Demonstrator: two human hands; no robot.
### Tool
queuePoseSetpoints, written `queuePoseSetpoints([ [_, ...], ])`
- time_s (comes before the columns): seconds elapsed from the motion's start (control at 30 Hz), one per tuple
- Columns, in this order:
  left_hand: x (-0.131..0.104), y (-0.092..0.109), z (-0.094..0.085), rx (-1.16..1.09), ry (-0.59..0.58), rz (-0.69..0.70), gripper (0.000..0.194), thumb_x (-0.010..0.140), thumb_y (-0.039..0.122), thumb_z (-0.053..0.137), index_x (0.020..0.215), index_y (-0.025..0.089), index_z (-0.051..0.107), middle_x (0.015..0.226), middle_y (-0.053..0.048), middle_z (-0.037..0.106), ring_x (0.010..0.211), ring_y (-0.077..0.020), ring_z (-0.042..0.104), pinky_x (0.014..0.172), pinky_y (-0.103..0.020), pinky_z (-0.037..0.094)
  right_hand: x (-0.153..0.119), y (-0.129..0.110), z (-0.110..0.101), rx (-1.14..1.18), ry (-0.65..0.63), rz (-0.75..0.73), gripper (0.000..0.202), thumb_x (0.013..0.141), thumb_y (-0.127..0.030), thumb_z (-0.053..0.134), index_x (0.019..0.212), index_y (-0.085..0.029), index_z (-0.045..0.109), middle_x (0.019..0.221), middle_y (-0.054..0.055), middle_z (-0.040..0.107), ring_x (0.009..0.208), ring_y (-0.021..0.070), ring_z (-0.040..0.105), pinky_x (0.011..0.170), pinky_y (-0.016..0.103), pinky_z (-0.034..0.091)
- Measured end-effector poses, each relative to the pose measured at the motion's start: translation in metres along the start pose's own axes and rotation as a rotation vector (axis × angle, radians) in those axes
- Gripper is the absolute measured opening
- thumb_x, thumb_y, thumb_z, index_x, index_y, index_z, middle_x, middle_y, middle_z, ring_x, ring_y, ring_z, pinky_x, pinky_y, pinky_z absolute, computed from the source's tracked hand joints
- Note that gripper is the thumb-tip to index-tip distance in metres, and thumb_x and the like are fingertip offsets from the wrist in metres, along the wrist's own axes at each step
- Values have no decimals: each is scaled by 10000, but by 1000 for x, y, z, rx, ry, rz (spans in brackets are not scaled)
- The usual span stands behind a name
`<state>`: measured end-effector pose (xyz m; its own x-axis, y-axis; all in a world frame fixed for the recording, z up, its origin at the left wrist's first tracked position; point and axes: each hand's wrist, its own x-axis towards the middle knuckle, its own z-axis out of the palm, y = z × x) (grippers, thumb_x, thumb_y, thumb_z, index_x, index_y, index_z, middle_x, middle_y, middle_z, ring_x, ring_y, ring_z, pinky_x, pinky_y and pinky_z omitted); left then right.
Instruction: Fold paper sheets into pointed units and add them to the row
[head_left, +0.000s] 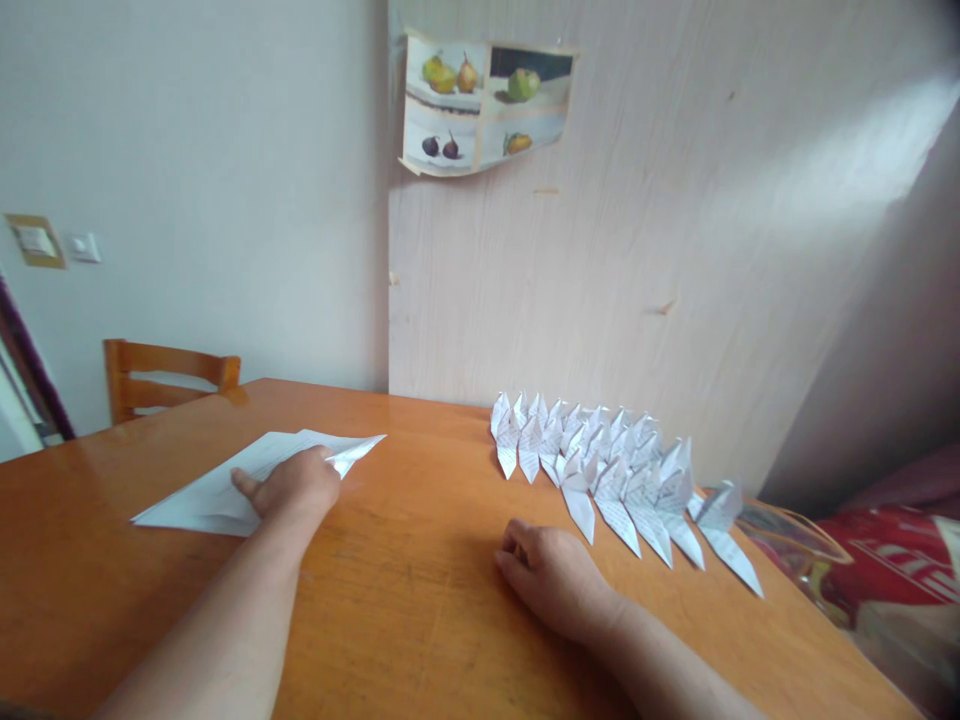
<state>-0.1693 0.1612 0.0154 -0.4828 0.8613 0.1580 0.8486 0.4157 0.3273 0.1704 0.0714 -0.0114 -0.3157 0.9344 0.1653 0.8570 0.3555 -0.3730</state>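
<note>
White paper sheets (202, 500) lie in a stack on the left of the wooden table (420, 620). Over their right part reaches my left hand (296, 485), thumb spread to the left and fingers closed at a raised, creased paper corner that points right. My right hand (551, 575) rests on the table near the middle, its fingers curled in; nothing shows in them, though their inner side is partly hidden. Just beyond and to the right of it stand several folded paper pieces (577, 490) with pointed tips, set in rows.
A wooden chair (176, 370) stands behind the table at the left. Fruit pictures (487, 105) hang on the board at the back. Past the table's right edge lie a red bag (892, 555) and other bundled things.
</note>
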Motion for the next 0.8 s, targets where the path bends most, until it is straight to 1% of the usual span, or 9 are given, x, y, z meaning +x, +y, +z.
queuePoseSetpoints([
  [0.1,-4,2,-1,5,41,56,340,912,277,436,1095,266,723,952,-103,771,1011,-363,664,1021,-637,251,0,0,0,0,3,1,121,901,-296,552,868,-226,645,811,21,742,724,169,646,597,257,301],
  [0.2,-7,5,0,4,118,116,360,938,314,406,1095,262,725,953,-116,773,1010,-360,665,1029,-620,261,-1,0,0,-5,14,-4,125,898,-293,549,872,-224,650,830,28,749,739,175,655,600,262,302],
  [0.27,-10,9,0,8,170,160,370,943,327,400,1090,249,730,929,-137,775,983,-359,673,1054,-634,226,-1,0,0,0,15,-7,125,897,-294,549,875,-225,652,837,27,752,745,177,658,602,262,304],
  [0.33,-14,13,1,11,214,217,373,940,319,401,1093,235,731,920,-147,776,964,-358,679,1085,-662,157,-1,-1,0,6,14,-3,122,895,-295,552,879,-229,653,837,24,753,745,177,658,603,263,307],
  [0.4,-17,17,1,3,243,284,374,939,311,401,1097,228,730,944,-145,777,961,-355,685,1107,-681,92,-1,-1,-1,6,12,3,118,893,-295,556,879,-232,655,838,24,755,745,178,659,604,264,307],
  [0.47,-22,21,2,-12,258,346,370,940,310,402,1095,230,729,980,-141,776,969,-348,690,1121,-679,66,-1,-2,-1,5,13,6,115,890,-292,558,881,-233,657,839,25,756,747,180,661,605,265,309],
  [0.53,-26,25,2,-22,271,407,359,943,309,406,1091,235,725,1002,-136,775,988,-340,691,1131,-664,80,-1,-3,-1,7,12,7,114,887,-289,560,885,-234,659,838,23,756,751,181,663,608,265,312],
  [0.67,-34,32,7,-46,268,540,336,945,311,422,1090,236,715,1000,-105,782,1032,-324,685,1134,-619,161,-1,-4,-2,0,6,12,119,891,-289,555,892,-234,661,838,23,755,757,183,664,615,267,316],
  [0.8,-37,38,15,-124,254,681,325,947,293,425,1084,257,717,1116,-77,764,1074,-294,675,1136,-567,213,-1,-4,-1,-7,4,17,124,895,-288,549,883,-228,657,858,35,759,768,186,667,617,270,313],
])
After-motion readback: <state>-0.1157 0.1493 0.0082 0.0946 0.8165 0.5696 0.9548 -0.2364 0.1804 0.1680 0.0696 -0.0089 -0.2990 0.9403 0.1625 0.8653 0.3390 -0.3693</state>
